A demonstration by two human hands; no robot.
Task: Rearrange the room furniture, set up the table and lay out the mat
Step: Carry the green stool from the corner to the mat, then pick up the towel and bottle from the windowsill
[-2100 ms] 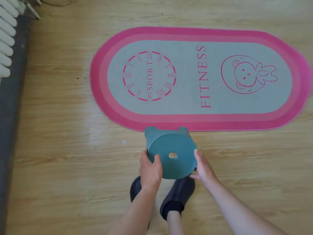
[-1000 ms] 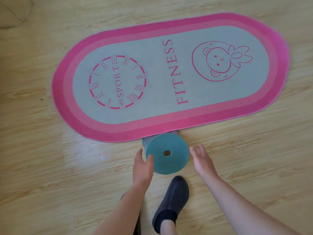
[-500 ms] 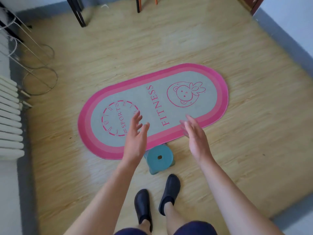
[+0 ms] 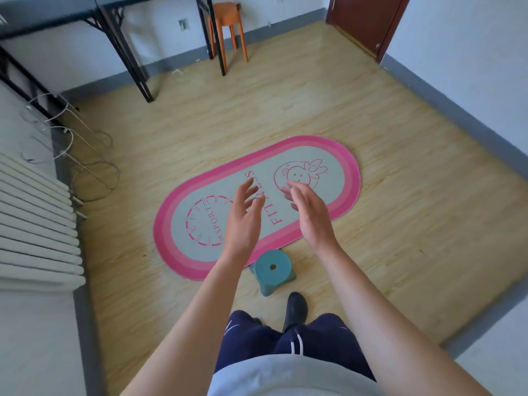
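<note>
Mat (image 4: 337,190) is laid flat on the wood floor (image 4: 371,267), oval, pink border, print up; teal stool (image 4: 273,271) is stood upright at the mat's near edge, whether touching the border cannot be told; left hand (image 4: 244,221) and right hand (image 4: 310,215) are held in the air before the mat's middle, fingers spread and relaxed, nothing gripped, palms turned toward each other; table (image 4: 137,61) and orange stool (image 4: 228,30) are seen well beyond the mat's far side, by the wall; radiator (image 4: 31,224) and wire rack (image 4: 85,155) are left of the mat; door (image 4: 363,21) is beyond the mat's right end.
</note>
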